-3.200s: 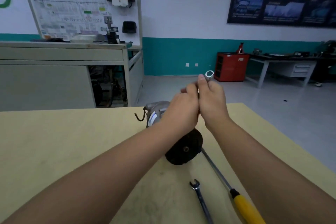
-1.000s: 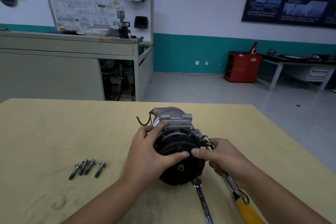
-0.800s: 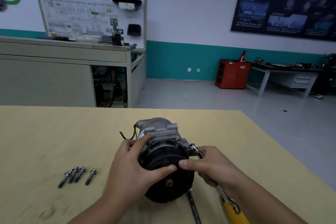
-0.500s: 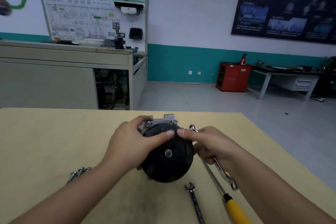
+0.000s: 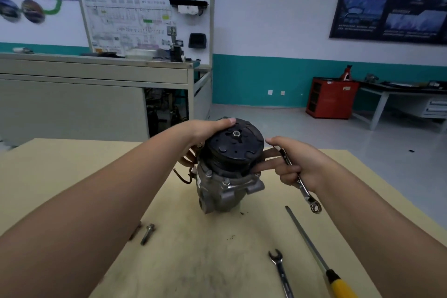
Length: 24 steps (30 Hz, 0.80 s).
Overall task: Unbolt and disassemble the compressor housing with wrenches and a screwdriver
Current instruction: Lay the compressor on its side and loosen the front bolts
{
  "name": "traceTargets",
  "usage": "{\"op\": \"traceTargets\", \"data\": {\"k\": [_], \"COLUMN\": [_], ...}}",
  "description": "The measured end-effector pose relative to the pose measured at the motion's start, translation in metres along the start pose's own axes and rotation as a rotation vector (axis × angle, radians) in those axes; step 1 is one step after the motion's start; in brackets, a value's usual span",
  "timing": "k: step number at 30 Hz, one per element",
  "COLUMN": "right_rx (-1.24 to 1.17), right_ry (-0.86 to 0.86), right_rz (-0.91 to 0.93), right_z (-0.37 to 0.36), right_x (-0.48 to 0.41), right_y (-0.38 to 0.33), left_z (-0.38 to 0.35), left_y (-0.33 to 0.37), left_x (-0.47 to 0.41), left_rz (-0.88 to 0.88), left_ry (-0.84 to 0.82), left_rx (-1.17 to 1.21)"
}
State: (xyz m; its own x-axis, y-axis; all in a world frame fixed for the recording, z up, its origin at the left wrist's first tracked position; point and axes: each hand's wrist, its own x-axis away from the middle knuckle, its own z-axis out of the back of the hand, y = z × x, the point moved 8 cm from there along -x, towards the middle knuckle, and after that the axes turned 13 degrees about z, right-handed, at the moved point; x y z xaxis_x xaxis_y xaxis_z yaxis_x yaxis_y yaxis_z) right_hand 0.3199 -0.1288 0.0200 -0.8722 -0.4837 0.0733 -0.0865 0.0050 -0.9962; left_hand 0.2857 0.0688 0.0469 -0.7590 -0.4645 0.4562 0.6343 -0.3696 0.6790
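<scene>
The compressor [image 5: 225,186] stands upright on the wooden table [image 5: 72,164], its black pulley [image 5: 233,147] facing up with a nut in the middle. My left hand [image 5: 205,130] grips the pulley's far left rim. My right hand [image 5: 297,164] holds a silver combination wrench [image 5: 302,184] in its curled lower fingers, ring end hanging down, while its straight fingers touch the pulley's right side. A loose bolt [image 5: 147,233] lies on the table at the left; my left forearm hides what is beside it.
A second open-end wrench [image 5: 280,271] and a long screwdriver [image 5: 312,249] with a yellow handle lie at the front right of the table. A grey workbench [image 5: 96,94] with a display board stands behind. The table's right edge runs close to my right arm.
The compressor has been tipped from lying on its side to standing on end, pulley up. My left hand shifted to the pulley's rim. My right hand kept the wrench.
</scene>
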Motion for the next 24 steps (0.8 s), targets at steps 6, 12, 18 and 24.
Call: {"op": "traceTargets", "data": {"k": [6,12,18,24], "right_rx": [0.165,0.216,0.041,-0.072], "right_ry": [0.109,0.033,-0.023,-0.004], "right_rz": [0.09,0.118,0.056,0.13], "right_z": [-0.006,-0.033,-0.061,-0.072], "right_x": [0.002,0.024,0.036,0.037], "right_y": [-0.011,0.019,0.05,0.04], "left_z": [0.014,0.012,0.013,0.013], "left_y": [-0.019,-0.015,-0.013,-0.012], "left_x": [-0.019,-0.018,-0.016,-0.012], "left_rz": [0.08,0.07,0.066,0.049], "left_ry": [-0.007,0.011,0.07,0.084], "left_rx": [0.056,0.004,-0.027,-0.034]}}
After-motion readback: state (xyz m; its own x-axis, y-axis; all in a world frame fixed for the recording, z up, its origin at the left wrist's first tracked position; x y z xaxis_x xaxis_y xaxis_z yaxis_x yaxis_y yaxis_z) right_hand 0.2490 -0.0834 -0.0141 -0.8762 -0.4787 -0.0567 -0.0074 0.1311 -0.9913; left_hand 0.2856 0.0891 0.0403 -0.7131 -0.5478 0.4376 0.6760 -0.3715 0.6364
